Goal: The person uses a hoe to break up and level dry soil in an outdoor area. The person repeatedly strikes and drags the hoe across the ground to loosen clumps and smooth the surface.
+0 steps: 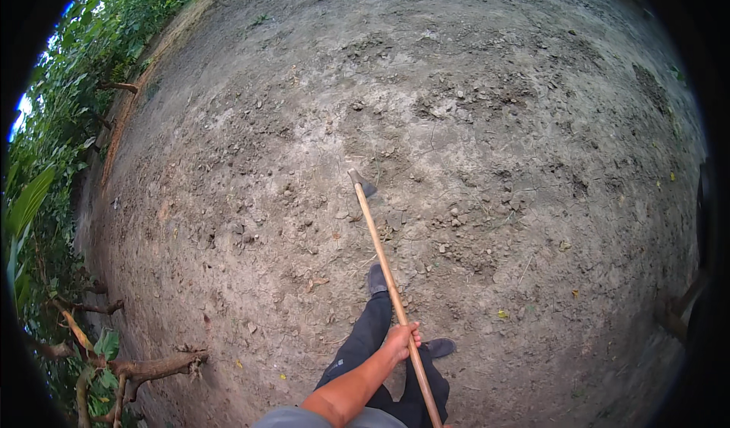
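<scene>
My left hand (402, 340) is wrapped around the long wooden handle (376, 239) of a hoe. The handle runs from the bottom edge of the picture up and slightly left, away from my body. At its far end the dark metal hoe head (365, 186) is at the ground, its blade turned to the right; whether it touches the soil is hard to tell. My right hand is out of view; the near end of the handle leaves the picture at the bottom. Dry, cracked soil (456, 160) with loose clods lies before me.
My dark shoes (377, 279) stand apart near the handle. Cut branches (159, 366) jut in at lower left, below dense green foliage (63, 97). A brownish strip (122, 125) borders the soil there. A blurred branch-like object (676, 314) sits at the right rim.
</scene>
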Demonstrator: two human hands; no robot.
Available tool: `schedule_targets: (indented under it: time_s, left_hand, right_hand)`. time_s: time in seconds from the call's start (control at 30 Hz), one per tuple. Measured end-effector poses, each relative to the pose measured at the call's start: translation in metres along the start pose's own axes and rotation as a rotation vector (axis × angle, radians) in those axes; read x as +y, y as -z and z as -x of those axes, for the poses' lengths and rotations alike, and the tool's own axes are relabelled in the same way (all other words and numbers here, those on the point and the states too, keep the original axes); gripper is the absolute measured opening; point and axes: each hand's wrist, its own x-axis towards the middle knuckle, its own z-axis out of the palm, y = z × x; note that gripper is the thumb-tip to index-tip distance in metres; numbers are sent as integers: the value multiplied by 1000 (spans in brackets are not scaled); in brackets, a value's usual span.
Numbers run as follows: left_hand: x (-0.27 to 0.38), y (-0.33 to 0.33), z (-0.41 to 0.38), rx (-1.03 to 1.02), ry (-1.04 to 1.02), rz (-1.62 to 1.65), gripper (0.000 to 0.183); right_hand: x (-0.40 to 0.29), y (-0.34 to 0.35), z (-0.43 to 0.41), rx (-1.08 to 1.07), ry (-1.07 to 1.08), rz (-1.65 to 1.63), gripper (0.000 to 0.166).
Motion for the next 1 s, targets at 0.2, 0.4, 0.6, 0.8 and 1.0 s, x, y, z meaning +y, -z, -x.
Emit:
schedule_targets:
  time_s: [0.2,0.4,0.6,0.8,1.0]
  left_hand:
    - [141,37,-19,23,-109,150,17]
    - [248,60,-45,68,-127,210,14]
    - [239,50,-49,-17,73,266,10]
    - [253,16,-50,74,142,386,13]
    - [347,-43,-59,127,2,434,15]
  right_hand:
    - [-137,1,-61,-3,94,60,25]
    - [-268,16,-96,-79,91,129,25]
    - [-292,54,-95,-149,8,340,25]
    - [-333,107,-113,-159,51,521,27]
    - [-371,174,-190,-178,178,566,31]
